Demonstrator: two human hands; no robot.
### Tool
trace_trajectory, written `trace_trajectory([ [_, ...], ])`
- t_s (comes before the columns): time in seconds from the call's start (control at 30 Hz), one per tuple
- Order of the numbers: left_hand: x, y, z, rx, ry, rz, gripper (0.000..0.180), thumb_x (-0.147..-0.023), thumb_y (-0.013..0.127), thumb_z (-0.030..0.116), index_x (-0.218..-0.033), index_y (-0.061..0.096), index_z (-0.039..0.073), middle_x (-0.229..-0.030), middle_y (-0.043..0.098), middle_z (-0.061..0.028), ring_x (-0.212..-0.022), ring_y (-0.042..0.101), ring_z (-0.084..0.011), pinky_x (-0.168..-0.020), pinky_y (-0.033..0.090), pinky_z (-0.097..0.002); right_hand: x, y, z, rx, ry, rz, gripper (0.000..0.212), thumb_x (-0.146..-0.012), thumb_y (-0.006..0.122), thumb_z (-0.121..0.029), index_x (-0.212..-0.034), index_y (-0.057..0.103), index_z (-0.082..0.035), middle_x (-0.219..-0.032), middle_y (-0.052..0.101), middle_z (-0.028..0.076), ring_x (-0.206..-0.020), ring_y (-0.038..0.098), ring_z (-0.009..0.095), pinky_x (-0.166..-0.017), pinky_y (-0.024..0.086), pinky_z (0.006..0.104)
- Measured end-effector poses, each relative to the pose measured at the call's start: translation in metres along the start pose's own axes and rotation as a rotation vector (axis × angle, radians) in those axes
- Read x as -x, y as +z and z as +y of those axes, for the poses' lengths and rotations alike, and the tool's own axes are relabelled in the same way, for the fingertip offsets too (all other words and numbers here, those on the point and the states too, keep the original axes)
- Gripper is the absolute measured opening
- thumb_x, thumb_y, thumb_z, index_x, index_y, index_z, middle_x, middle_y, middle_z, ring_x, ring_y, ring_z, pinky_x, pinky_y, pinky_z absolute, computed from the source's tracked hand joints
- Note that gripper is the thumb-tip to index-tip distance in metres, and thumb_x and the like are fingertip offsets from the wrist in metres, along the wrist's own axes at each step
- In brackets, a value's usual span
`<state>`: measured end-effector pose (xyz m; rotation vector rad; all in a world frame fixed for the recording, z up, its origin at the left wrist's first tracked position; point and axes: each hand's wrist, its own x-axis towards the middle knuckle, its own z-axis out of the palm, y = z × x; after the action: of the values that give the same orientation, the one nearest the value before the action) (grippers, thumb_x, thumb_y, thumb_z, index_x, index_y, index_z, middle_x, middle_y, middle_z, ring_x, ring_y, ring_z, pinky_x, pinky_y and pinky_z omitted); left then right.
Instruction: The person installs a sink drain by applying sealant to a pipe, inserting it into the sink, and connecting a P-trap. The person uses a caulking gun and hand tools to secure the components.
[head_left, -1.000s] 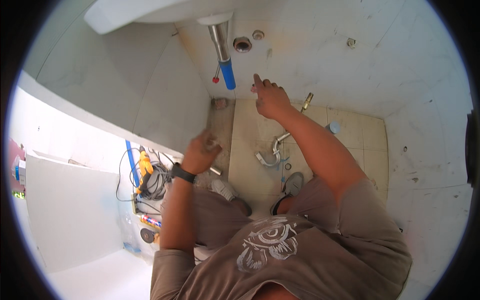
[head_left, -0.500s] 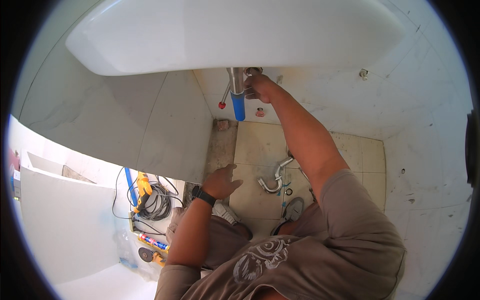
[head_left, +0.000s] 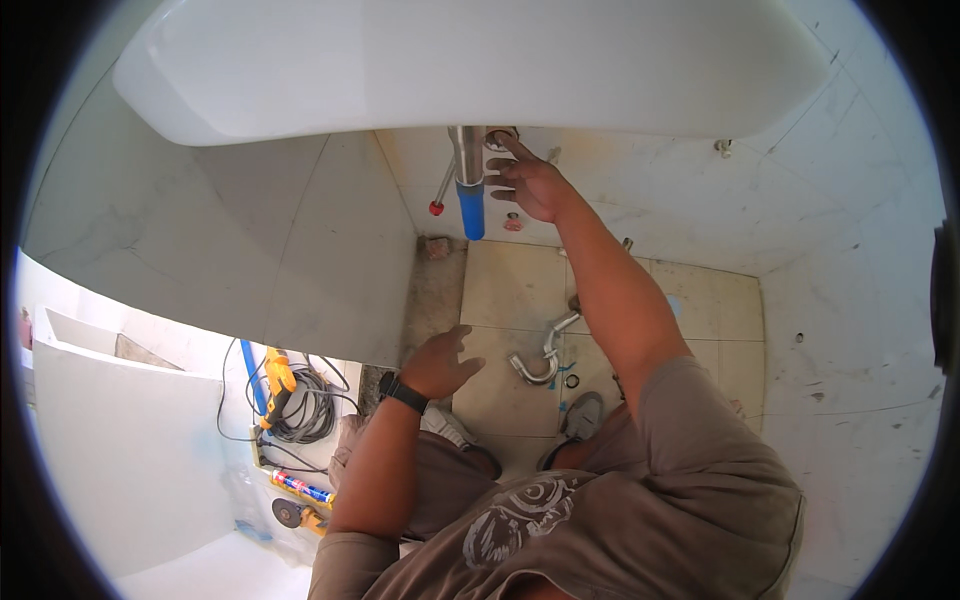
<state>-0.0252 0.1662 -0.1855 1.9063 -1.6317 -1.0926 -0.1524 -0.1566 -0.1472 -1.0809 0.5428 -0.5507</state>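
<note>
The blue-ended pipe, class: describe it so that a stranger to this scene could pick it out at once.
Find the white basin across the top. Below it, just left of the right hand, a metal pipe hangs down. Its blue lower end sets it apart from the red-tipped rod beside it and the curved pipe on the floor.

White basin, cut off by the top edge, hiding the upper end of the metal drainpipe. Whether the right grip touches the wall opening cannot be told. The right forearm covers one end of the curved pipe; the left arm, part of the grinder.
</note>
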Motion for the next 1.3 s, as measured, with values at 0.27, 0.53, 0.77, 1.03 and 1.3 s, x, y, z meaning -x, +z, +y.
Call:
trace_trajectory([
  [0.27, -0.012, 0.001, 0.015, 0.02, 0.072, 0.003, 0.069, -0.087, 0.074, 0.036, -0.141, 0.053, -0.002, -0.118, 0.069, -0.027, -0.113, 0.066, -0.0395, -0.098, 0.051, -0.0468, -0.009, -0.01, -0.011, 1.798, 0.005, 0.211, 0.086, -0.09, 0.056, -0.01, -0.166, 0.018, -0.029, -0.132, 0.059, 0.017, -0.116, 0.064, 0.028, -0.097, 0.05, 0.0442],
  [0.53, -0.012, 0.003, 0.013, -0.016, 0.068, -0.027, 0.07, -0.088, 0.075, 0.037, -0.141, 0.052, -0.004, -0.115, 0.07, -0.0266, -0.105, 0.069, -0.0381, -0.092, 0.055, -0.0441, 0.011, 0.003, -0.028, 2.429, 0.186, 0.279, 0.088, -0.094, 0.061, -0.019, -0.166, 0.013, -0.033, -0.121, 0.064, 0.015, -0.103, 0.067, 0.031, -0.088, 0.053, 0.0499],
  [0.77, -0.011, 0.005, 0.012, -0.03, 0.078, -0.017, 0.07, -0.089, 0.076, 0.037, -0.141, 0.052, -0.003, -0.115, 0.069, -0.0273, -0.103, 0.07, -0.0388, -0.089, 0.056, -0.0442, 0.013, 0.025, -0.029, 2.305, 0.089, 0.372, 0.067, -0.092, 0.063, -0.021, -0.156, 0.042, -0.012, -0.125, 0.068, 0.017, -0.113, 0.067, 0.032, -0.086, 0.054, 0.0513],
  [1.03, -0.002, 0.001, 0.017, -0.034, -0.028, -0.071, 0.067, -0.091, 0.076, 0.036, -0.143, 0.052, 0.002, -0.118, 0.07, -0.0249, -0.105, 0.072, -0.0346, -0.088, 0.057, -0.0422, 0.095, -0.053, 0.076, 1.509, 0.432, 0.042, 0.046, -0.09, 0.07, -0.039, -0.121, 0.071, -0.005, -0.106, 0.076, 0.014, -0.09, 0.075, 0.026, -0.078, 0.06, 0.0416],
  [1.3, 0.004, 0.013, 0.023, -0.088, -0.129, -0.121, 0.067, -0.091, 0.076, 0.035, -0.143, 0.052, 0.001, -0.116, 0.071, -0.0241, -0.101, 0.072, -0.0325, -0.087, 0.057, -0.0419, 0.211, -0.1, 0.304, 1.106, 0.851, 0.22, 0.038, -0.082, 0.076, -0.022, -0.106, 0.069, 0.007, -0.096, 0.074, 0.022, -0.088, 0.076, 0.032, -0.076, 0.061, 0.0395],
])
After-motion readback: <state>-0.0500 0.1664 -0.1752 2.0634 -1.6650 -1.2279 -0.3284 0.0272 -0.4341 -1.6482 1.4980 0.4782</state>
